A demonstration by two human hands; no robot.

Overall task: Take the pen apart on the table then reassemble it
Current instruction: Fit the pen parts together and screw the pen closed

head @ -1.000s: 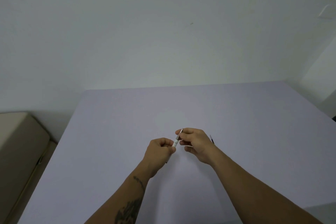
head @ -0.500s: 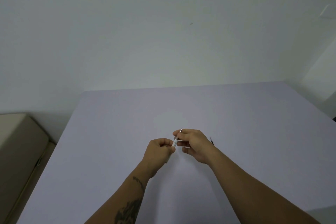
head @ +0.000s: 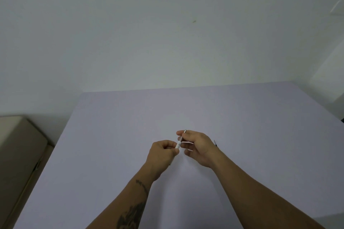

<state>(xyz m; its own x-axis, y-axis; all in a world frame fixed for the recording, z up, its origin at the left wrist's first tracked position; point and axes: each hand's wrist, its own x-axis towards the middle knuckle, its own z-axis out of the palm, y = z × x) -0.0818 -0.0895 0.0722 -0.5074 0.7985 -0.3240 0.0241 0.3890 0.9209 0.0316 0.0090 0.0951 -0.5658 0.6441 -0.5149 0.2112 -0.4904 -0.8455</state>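
Observation:
Both hands hold a slim pen just above the middle of the pale lilac table. My left hand is closed around the pen's white lower barrel. My right hand pinches the upper, darker end, whose thin metal tip pokes out above the fingers. Most of the pen is hidden inside the two fists. A thin dark pen part lies on the table just behind my right wrist.
A beige cushioned seat stands beside the table's left edge. A plain white wall rises behind the far edge of the table.
My right hand's lower fingers have spread a little and the hands have shifted slightly apart along the pen. The pen stays between both hands.

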